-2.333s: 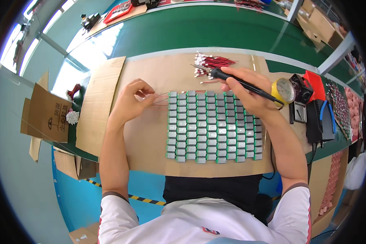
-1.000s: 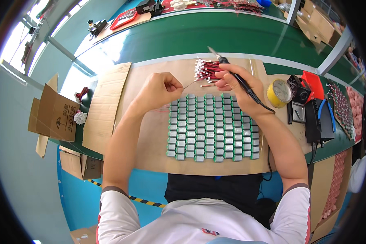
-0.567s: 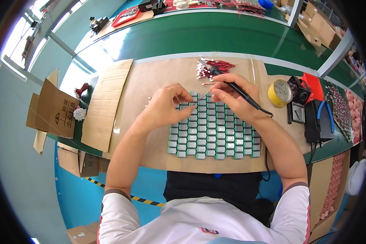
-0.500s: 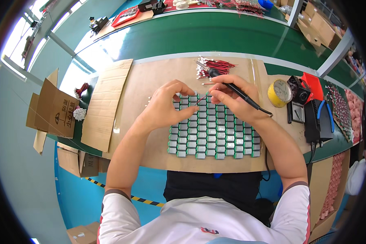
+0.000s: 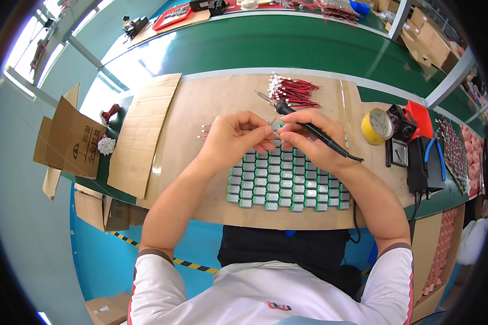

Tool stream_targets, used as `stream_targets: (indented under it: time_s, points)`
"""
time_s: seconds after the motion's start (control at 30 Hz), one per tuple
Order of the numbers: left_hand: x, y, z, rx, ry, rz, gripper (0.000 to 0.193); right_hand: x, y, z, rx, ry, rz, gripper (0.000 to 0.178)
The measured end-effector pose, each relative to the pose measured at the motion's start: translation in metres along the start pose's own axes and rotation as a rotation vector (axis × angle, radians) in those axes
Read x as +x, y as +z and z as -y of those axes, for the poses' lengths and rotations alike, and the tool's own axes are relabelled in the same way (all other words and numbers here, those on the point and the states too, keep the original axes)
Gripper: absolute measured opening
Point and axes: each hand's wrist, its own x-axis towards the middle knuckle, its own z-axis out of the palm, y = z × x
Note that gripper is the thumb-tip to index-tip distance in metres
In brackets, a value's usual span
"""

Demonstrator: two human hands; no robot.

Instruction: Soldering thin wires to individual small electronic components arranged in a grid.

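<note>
My right hand (image 5: 315,132) grips a soldering iron (image 5: 321,135) by its black handle, the metal tip pointing up and left, away from the blocks. Its thumb and forefinger are also brought together close to my left hand. My left hand (image 5: 234,140) is closed in a pinch on a thin wire (image 5: 274,121), mostly hidden by the fingers. Beneath both hands lie staggered rows of small grey blocks with green edges (image 5: 274,179), which look like battery packs; the hands cover the far rows. Beyond is a pile of red-and-black wire leads with white connectors (image 5: 295,91).
Brown cardboard (image 5: 200,200) covers the bench. At right are a roll of yellow tape (image 5: 376,126), a soldering stand (image 5: 402,125), a black box (image 5: 425,168) and blue-handled tweezers or pliers (image 5: 435,151). An open carton (image 5: 70,143) stands left. The iron's cable hangs over the front edge.
My left thumb and forefinger have closed together and moved right, toward my right hand. More of the wire pile and some loose leads at left show. The iron stays in my right hand.
</note>
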Motion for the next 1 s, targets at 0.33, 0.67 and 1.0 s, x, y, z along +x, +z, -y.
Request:
stream_targets:
  time_s: [0.33, 0.67, 1.0]
  points:
    - [-0.028, -0.079, 0.014, 0.303, -0.11, -0.104, 0.008, 0.002, -0.008, 0.011, -0.013, -0.033, 0.038, 0.042]
    - [-0.032, -0.086, 0.049, 0.302, -0.153, -0.138, 0.008, 0.009, -0.007, -0.001, -0.377, -0.208, 0.161, 0.032]
    - [-0.031, -0.085, 0.047, 0.308, -0.17, -0.137, 0.011, 0.003, 0.0, -0.005, -0.418, -0.216, 0.249, 0.032]
